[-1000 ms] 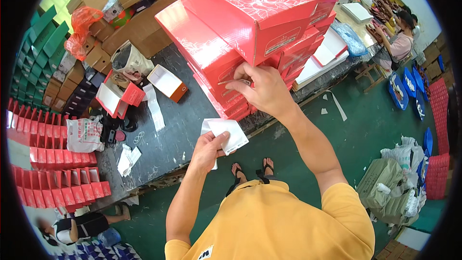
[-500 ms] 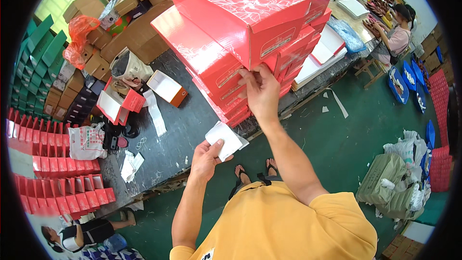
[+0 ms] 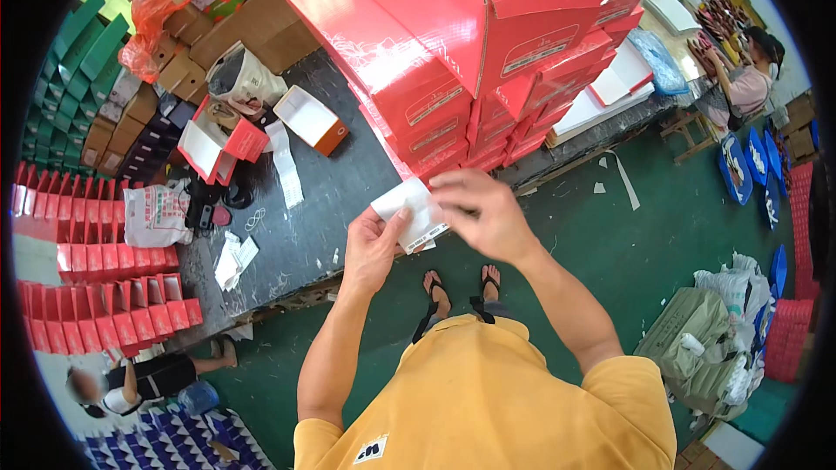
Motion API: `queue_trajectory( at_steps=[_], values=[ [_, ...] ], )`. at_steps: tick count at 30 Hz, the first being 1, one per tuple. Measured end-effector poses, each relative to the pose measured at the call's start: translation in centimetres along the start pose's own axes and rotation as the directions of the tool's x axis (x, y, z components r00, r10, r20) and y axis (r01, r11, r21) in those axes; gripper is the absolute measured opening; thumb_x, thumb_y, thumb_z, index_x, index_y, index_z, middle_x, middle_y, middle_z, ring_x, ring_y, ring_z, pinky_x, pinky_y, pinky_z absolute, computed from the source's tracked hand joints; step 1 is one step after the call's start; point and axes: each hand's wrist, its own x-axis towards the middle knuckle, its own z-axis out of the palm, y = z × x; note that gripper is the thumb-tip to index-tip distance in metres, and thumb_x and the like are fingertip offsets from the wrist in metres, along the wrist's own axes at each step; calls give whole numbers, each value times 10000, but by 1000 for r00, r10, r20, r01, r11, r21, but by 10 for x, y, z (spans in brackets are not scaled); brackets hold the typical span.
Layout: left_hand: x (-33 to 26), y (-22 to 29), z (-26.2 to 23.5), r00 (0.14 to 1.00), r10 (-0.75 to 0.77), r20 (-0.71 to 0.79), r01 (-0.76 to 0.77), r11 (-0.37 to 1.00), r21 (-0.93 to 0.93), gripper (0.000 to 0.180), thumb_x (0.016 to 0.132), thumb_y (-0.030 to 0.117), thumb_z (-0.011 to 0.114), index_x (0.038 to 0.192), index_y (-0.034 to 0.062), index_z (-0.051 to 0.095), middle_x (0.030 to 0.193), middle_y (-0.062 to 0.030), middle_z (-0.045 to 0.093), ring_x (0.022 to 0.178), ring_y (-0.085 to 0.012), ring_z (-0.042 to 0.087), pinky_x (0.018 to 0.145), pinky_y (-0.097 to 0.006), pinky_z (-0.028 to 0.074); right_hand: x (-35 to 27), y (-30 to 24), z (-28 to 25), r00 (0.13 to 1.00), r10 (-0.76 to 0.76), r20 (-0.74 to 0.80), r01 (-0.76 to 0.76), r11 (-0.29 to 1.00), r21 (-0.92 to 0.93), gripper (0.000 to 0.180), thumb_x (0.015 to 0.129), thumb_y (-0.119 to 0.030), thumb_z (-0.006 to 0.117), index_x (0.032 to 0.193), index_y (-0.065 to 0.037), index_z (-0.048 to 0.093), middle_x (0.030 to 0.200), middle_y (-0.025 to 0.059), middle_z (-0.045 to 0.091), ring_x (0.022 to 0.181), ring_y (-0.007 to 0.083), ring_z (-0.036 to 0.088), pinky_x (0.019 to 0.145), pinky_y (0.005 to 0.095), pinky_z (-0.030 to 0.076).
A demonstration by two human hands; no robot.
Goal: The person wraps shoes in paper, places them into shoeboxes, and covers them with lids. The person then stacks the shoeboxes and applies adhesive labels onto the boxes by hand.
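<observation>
A stack of white label sheets (image 3: 406,207) is pinched in my left hand (image 3: 373,239), thumb on top, just in front of the table edge. My right hand (image 3: 489,213) is at the right edge of the sheets, its fingers smeared by motion, so whether they grip a label cannot be made out. Behind both hands rises a tall stack of red boxes (image 3: 435,96) with white flower patterns. Pale label strips show on the ends of the boxes facing me.
On the dark table (image 3: 300,200) lie an open red box (image 3: 222,144), an open orange box (image 3: 311,122) and a paper strip (image 3: 284,165). More red boxes (image 3: 113,313) stand at left. Green bags (image 3: 688,339) lie on the right floor. One person (image 3: 740,78) sits far right, another (image 3: 139,387) lower left.
My right hand has left the label strip on the red box end and come down to the sheets in my left hand. The view has shifted slightly.
</observation>
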Motion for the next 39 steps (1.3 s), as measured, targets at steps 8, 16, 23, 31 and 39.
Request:
queue_trajectory(
  at_steps=[8,16,23,31,39],
  values=[
    [4,-21,16,973,-228,39,231,963,-141,270,1028,185,618,1209,-15,639,1091,-75,722,930,-171,710,860,-344,586,-28,24,-8,866,-441,236,498,717,-488,157,767,-159,794,910,-130,734,1395,26,604,1345,297,503,1160,660,273],
    [-6,-50,9,898,-429,100,437,837,-328,256,1047,157,553,1257,21,607,1182,-79,671,1104,-204,653,1035,-452,514,-44,54,-2,836,-430,341,539,759,-364,148,844,-124,739,964,-99,655,1250,15,658,1274,243,571,1208,623,230],
    [-2,-67,0,908,-420,1,410,885,-221,236,1043,150,551,1224,20,630,1137,-79,692,1048,-191,683,953,-449,576,-48,79,11,853,-324,410,455,846,-278,130,860,-112,728,919,-100,613,1219,22,655,1249,254,572,1188,570,275],
    [5,-74,-7,873,-478,-95,458,872,-173,239,1013,133,562,1214,8,598,1116,-107,684,1010,-225,695,942,-546,580,-40,96,15,825,-275,494,437,864,-250,118,877,-111,702,932,-91,600,1252,48,614,1304,294,512,1155,556,323],
    [13,-103,-28,798,-576,-180,463,776,-429,282,998,118,568,1251,-7,567,1181,-130,645,1102,-284,657,956,-628,547,-30,117,12,879,-254,404,354,915,-194,138,859,-60,708,947,-85,605,1041,84,666,1045,322,632,997,485,457]
  ],
)
